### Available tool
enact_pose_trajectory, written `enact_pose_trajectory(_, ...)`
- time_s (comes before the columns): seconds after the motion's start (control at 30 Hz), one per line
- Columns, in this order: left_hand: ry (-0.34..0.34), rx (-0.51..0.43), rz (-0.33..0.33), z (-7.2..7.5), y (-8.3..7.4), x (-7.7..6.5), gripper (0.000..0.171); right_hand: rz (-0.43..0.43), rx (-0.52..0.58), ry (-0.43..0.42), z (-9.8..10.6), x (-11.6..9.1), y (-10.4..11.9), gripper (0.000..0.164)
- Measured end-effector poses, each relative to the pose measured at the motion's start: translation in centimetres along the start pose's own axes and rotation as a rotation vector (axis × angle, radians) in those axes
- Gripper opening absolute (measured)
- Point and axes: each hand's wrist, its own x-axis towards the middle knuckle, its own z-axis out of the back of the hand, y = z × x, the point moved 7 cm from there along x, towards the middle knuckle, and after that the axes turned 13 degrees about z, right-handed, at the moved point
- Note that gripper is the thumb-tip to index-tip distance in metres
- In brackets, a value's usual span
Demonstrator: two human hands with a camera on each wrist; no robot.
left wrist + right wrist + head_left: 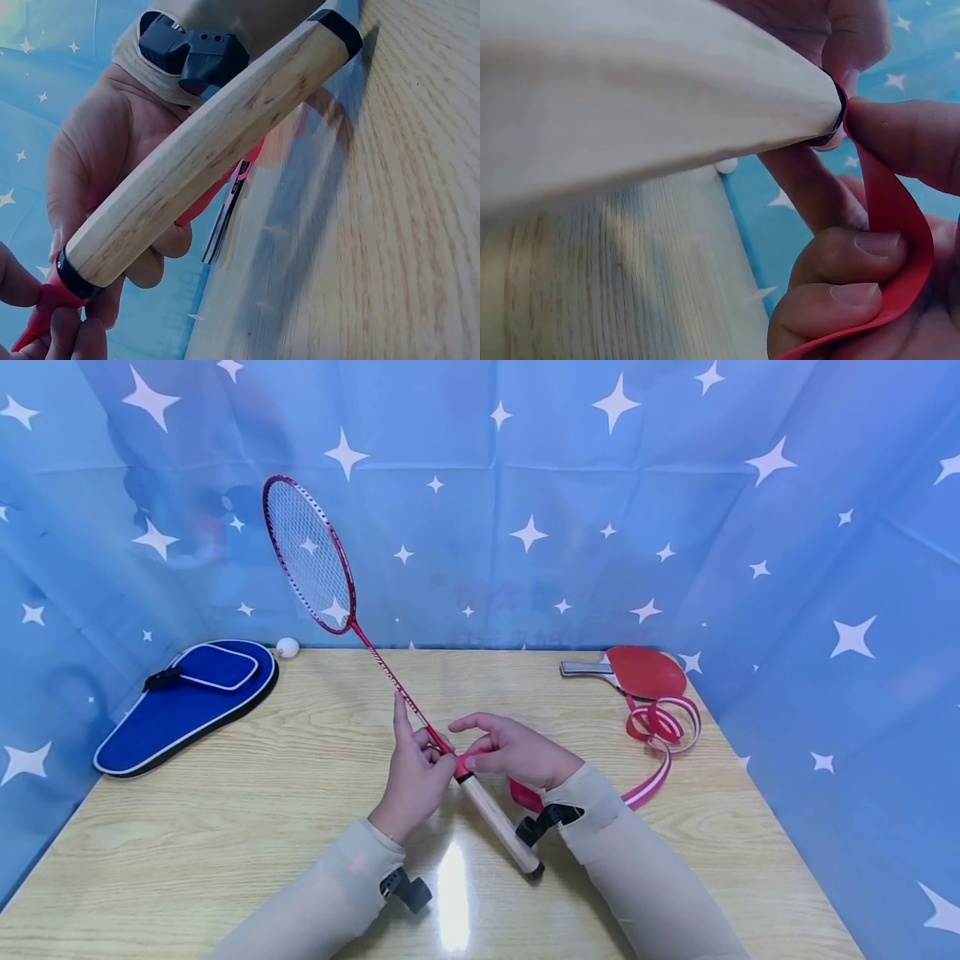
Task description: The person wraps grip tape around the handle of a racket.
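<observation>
A red badminton racket point(386, 670) slants up to the left in the head view, its bare wooden handle point(497, 821) towards me with black bands at both ends. My left hand point(420, 781) pinches the red cone just above the handle, index finger stretched along the shaft. At the handle's top end, my right hand point(521, 752) presses a red grip tape point(889, 202) to the cone with the thumb. In the right wrist view, the tape runs down through that hand's curled fingers point(847, 259). Beyond the hand, the tape trails over the table.
A loose coil of pink-red tape point(656, 722) lies by a red table tennis bat point(647, 672) at the back right. A blue bat case point(187, 710) and a white ball point(287, 647) are at the back left of the wooden table point(225, 827). Starred blue cloth surrounds it.
</observation>
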Motion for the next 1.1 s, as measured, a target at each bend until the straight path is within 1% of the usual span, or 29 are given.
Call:
enact_pose_trajectory(0.1,-0.002,0.004,-0.001,-0.02,0.05,0.03,0.122,0.007,-0.013,0.012,-0.12,0.01,0.02,0.059)
enact_pose_trajectory(0.33,-0.018,0.004,-0.005,0.17,-0.11,-0.14,0.119,0.037,0.009,0.033,-0.49,0.23,0.23,0.058)
enact_pose_trajectory(0.43,-0.025,0.004,-0.016,0.22,-0.16,-0.16,0.120,0.033,-0.016,0.028,-0.52,0.24,0.43,0.056)
enact_pose_trajectory(0.57,-0.021,0.010,-0.034,0.18,-0.16,-0.11,0.122,0.021,-0.060,0.009,-0.35,0.25,0.48,0.050)
enact_pose_trajectory(0.7,-0.022,0.016,-0.049,0.21,-0.18,-0.06,0.121,0.018,-0.098,0.008,-0.14,0.31,0.48,0.044)
enact_pose_trajectory(0.97,-0.013,0.003,-0.028,0.05,-0.30,-0.18,0.120,0.032,-0.112,0.039,-0.04,0.32,0.72,0.043)
enact_pose_trajectory(1.1,-0.026,-0.007,-0.024,0.07,-0.41,-0.25,0.118,0.055,-0.107,0.046,-0.12,0.39,0.76,0.043)
